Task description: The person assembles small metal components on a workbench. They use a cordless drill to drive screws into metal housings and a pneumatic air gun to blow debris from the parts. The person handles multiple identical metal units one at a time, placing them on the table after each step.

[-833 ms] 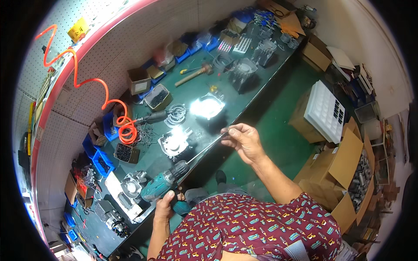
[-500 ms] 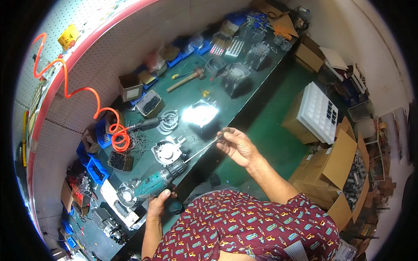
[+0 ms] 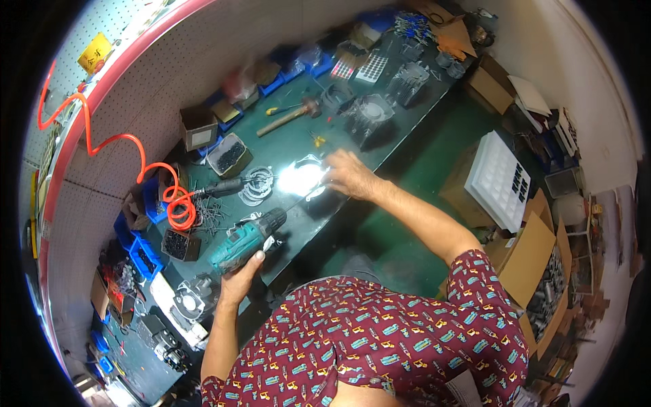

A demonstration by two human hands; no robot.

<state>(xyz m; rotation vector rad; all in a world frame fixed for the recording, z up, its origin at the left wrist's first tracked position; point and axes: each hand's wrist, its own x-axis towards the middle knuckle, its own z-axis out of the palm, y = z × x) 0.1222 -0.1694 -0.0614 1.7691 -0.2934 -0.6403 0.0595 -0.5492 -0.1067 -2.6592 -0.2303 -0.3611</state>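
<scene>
bench (image 3: 400,132): runs along pegboard wall (image 3: 135,88) | drill (image 3: 245,239): on bench in left hand (image 3: 239,279) | right hand (image 3: 347,175): right of drill, on metal part (image 3: 302,178) | hammer (image 3: 290,115): behind part | coiled hose (image 3: 169,197): left of drill | cardboard boxes (image 3: 529,258): on floor, right of bench

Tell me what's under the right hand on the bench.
The right hand rests on a glaring bright metal part on the green bench. What its fingers touch is washed out and covered.
</scene>
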